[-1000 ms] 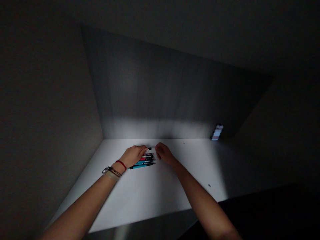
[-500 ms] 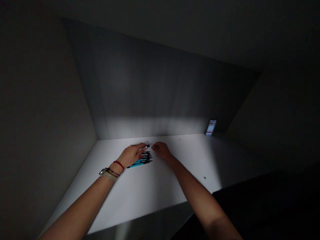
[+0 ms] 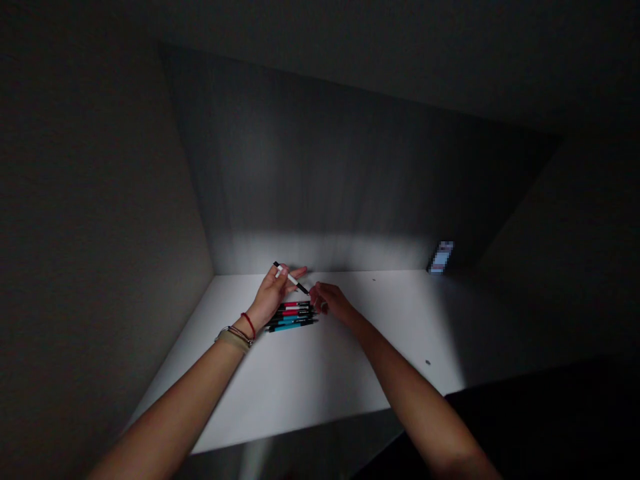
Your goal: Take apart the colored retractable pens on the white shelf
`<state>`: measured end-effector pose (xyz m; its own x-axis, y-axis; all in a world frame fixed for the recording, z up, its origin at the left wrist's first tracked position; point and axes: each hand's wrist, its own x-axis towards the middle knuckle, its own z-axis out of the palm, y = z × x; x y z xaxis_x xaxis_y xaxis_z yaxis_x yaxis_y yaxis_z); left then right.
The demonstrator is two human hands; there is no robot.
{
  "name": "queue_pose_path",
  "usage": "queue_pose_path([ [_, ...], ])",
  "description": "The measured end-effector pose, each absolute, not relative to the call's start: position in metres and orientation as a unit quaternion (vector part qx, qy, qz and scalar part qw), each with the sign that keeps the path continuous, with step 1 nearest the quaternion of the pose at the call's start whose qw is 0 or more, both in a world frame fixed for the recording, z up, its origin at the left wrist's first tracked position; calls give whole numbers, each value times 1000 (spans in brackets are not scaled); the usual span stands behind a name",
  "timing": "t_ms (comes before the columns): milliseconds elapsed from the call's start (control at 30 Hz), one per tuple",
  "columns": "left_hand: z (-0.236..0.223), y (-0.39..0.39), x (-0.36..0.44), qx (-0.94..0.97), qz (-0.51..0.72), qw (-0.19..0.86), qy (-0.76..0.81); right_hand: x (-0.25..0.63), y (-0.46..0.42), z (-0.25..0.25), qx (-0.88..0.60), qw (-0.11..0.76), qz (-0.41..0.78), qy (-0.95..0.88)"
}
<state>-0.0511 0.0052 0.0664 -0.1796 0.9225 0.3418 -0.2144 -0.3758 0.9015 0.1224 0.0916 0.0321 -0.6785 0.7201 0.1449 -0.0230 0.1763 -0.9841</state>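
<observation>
In my left hand (image 3: 270,293) is a white pen (image 3: 290,277) with black ends, tilted down to the right above the table; the thumb presses on it and some fingers stretch out behind. My right hand (image 3: 327,298) is closed, its fingertips curled right beside the pen's lower black end. Whether they touch it or pinch something small, I cannot make out. Below my hands lies a row of several pens, side by side: red and black ones (image 3: 295,312) toward the back and a turquoise one (image 3: 291,327) in front. My left hand hides some of their ends.
The white table (image 3: 280,387) meets a grey back panel (image 3: 320,200). A phone (image 3: 441,257) with a lit, blurred screen leans at the back right. A small dark spot (image 3: 428,363) is on the right of the tabletop. Side walls are dark.
My left hand has turned palm up and lifted the white pen, which now shows in full. My right hand stays close by its end. The view has shifted slightly left.
</observation>
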Motion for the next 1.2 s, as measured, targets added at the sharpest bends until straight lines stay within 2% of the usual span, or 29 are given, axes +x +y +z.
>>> queue_pose_path([
  [167,61,5,-46,465,668,454,362,120,83,36,-240,281,640,-674],
  [300,55,11,-53,471,670,414,399,123,89,33,-260,319,631,-658],
  [400,53,13,-62,511,640,293,493,126,95,33,-281,371,616,-635],
  [500,52,10,-67,598,557,137,559,129,100,34,-298,407,594,-627],
  [633,53,1,-67,709,433,33,556,128,102,34,-292,397,595,-635],
  [833,49,0,-67,751,332,0,570,123,101,26,-270,353,615,-652],
  [1100,48,1,-63,779,287,-6,557,122,108,20,-268,307,505,-761],
  [1200,50,-2,-59,782,267,22,563,123,108,21,-260,307,465,-789],
])
